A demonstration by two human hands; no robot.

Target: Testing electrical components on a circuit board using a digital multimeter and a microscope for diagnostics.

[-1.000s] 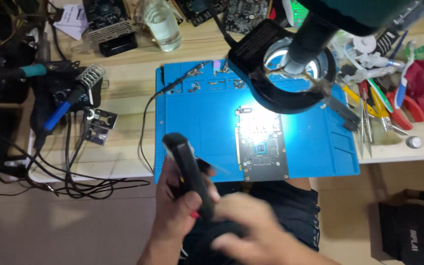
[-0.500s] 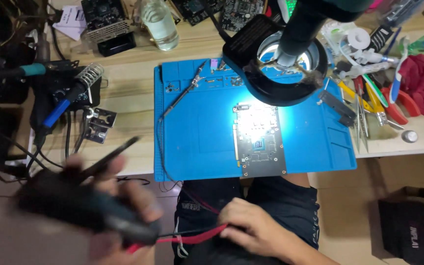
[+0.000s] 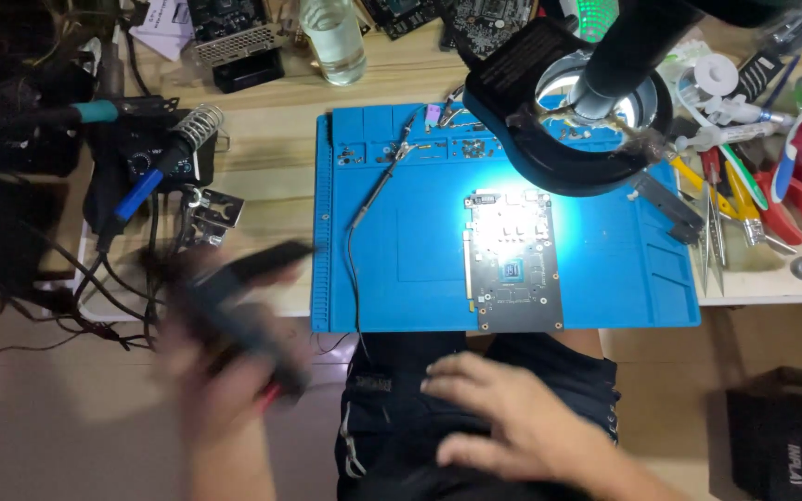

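Black device (image 3: 239, 301): long, dark, bar-shaped body, heavily motion-blurred, so no detail can be made out. It is held in the left hand (image 3: 220, 380), tilted, upper end pointing up and to the right toward the left edge of the blue mat (image 3: 401, 232). It sits off the mat, over the front edge of the wooden bench. A red streak shows at its lower end.
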